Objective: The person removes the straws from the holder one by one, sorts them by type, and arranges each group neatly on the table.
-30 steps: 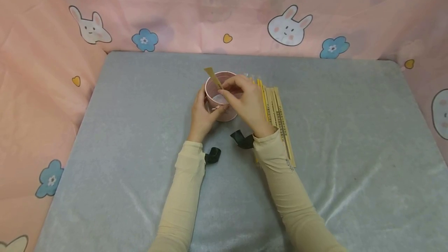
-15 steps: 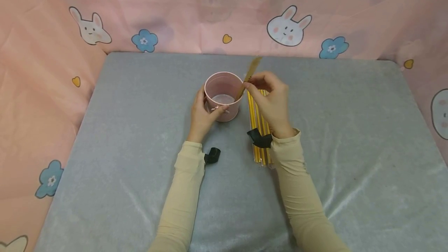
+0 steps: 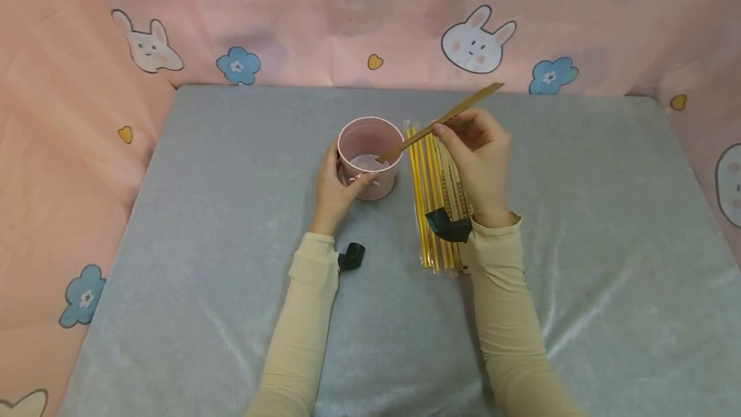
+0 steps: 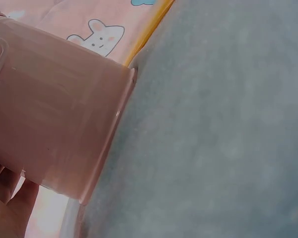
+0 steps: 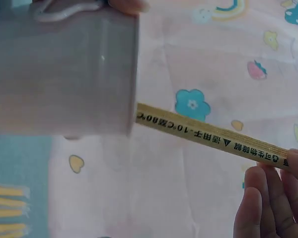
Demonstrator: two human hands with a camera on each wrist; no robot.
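In the head view my left hand (image 3: 337, 195) grips a small pink bucket (image 3: 382, 186), its thumb across the front near a little handle. The bucket stands upright on the table, its mouth facing up. Beside it, my right hand (image 3: 480, 156) pinches a paper-wrapped straw (image 3: 463, 106) between thumb and fingers. This straw slants, its lower end inside the bucket's mouth and its upper end pointing up to the right. Printed characters show on its brown wrapper in the right wrist view. The left wrist view shows the bucket's side (image 4: 54, 104) with fingers (image 4: 22, 203) against it.
Right of the bucket lies a row of straws: several yellow ones (image 3: 425, 211) in clear wrappers and several brown paper-wrapped ones (image 3: 448, 179), partly under my right hand. A grey cloth (image 3: 202, 224) covers the table. A pink patterned curtain (image 3: 301, 18) stands behind.
My right hand has moved right, away from above the bucket. The straw it pinches has swung from leaning left to slanting up to the right. My left hand keeps its hold on the bucket.
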